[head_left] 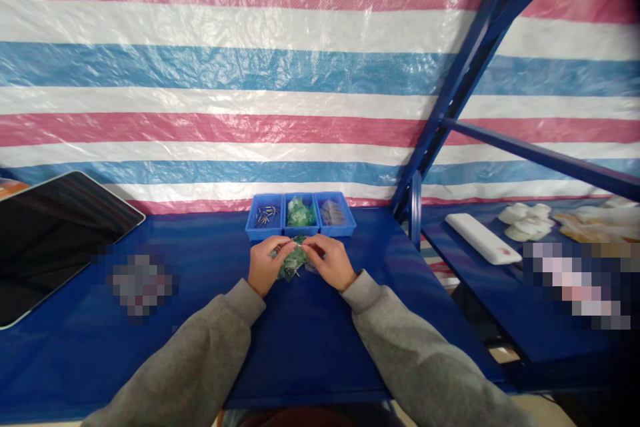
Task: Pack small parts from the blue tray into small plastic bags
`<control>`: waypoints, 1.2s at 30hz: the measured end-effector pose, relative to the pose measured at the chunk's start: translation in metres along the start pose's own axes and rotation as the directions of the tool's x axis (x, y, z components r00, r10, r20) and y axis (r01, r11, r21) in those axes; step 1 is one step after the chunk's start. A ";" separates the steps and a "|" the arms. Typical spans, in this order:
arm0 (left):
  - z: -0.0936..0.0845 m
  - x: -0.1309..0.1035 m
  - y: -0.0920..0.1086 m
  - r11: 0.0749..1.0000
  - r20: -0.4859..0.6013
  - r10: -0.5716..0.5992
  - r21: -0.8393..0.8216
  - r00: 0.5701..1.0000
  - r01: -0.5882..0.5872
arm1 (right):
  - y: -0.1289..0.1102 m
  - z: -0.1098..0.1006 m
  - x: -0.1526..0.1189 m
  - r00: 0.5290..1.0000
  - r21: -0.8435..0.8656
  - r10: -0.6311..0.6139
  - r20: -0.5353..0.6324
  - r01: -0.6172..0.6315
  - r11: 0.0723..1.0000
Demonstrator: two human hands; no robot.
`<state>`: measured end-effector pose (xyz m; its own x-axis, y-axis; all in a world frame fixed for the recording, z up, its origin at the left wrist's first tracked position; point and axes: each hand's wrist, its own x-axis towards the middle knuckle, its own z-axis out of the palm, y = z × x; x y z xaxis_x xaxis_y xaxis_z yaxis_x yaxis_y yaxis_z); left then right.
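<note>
My left hand [269,264] and my right hand [330,263] meet over the blue table, thumbs and fingertips pinched close together. Whatever they hold between them is too small to make out. Just under and between the fingers lies a heap of green plastic packets [294,265], with thin light-coloured pieces among them. Right behind the hands stand three blue bins in a row. Slim metal pins or screws lie in the left bin [251,230]. Green packets [300,212] fill the middle one, and clear plastic bags [334,213] are in the right one.
A large dark screen [60,247] leans at the left. Blue metal posts [455,87] rise on the right. Beyond them, a second blue table [520,320] carries a white oblong box [483,239] and white bundled items [526,221]. A striped plastic sheet [225,67] hangs behind.
</note>
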<state>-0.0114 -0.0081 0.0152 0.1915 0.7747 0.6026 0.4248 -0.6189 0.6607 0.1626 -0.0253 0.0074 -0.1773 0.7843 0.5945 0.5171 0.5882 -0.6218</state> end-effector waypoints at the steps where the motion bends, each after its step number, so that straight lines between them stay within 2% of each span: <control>1: 0.000 0.000 0.000 1.000 -0.014 0.005 0.008 1.000 -0.005 | 0.000 0.000 0.000 1.000 -0.003 0.002 -0.004 -0.002 1.000; 7: -0.003 0.000 -0.002 0.997 -0.124 0.048 0.069 0.991 -0.040 | 0.004 0.000 0.000 0.999 -0.022 0.020 -0.035 -0.021 1.000; 10: -0.008 0.008 -0.010 0.983 -0.173 0.118 0.163 0.978 -0.090 | 0.005 0.000 0.001 0.999 -0.032 0.027 -0.042 -0.028 0.999; 13: -0.017 0.024 -0.019 0.932 -0.128 0.227 0.315 0.965 -0.178 | 0.006 -0.001 0.002 0.998 -0.050 0.038 -0.055 -0.041 0.998; 17: -0.023 0.036 -0.027 0.855 -0.106 0.213 0.502 0.971 -0.133 | 0.010 -0.003 0.005 0.994 -0.117 0.088 -0.072 -0.096 0.989; 19: -0.021 0.034 -0.028 0.857 -0.035 0.217 0.485 0.975 -0.173 | 0.014 -0.004 0.005 0.989 -0.185 0.140 -0.049 -0.146 0.972; 22: -0.016 0.023 -0.029 0.874 0.093 0.229 0.419 0.969 -0.247 | 0.017 -0.001 0.004 0.969 -0.301 0.244 0.045 -0.220 0.928; 25: -0.011 0.014 -0.029 0.886 0.218 0.204 0.373 0.954 -0.275 | 0.018 0.004 0.002 0.944 -0.377 0.304 0.130 -0.237 0.896; 30: -0.005 0.009 -0.029 0.896 0.485 0.178 0.280 0.856 -0.345 | 0.020 0.009 0.000 0.934 -0.388 0.321 0.155 -0.241 0.890; 33: -0.003 0.009 -0.027 0.912 0.548 0.160 0.236 0.821 -0.335 | 0.021 0.011 0.000 0.931 -0.372 0.329 0.156 -0.253 0.893; 36: -0.001 0.009 -0.026 0.932 0.539 0.153 0.200 0.829 -0.302 | 0.020 0.010 0.000 0.951 -0.331 0.284 0.124 -0.230 0.915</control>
<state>-0.0220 0.0144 0.0038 0.7001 0.6170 0.3593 0.5149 -0.7850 0.3445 0.1649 -0.0111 -0.0101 -0.1257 0.9371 0.3257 0.7915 0.2927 -0.5366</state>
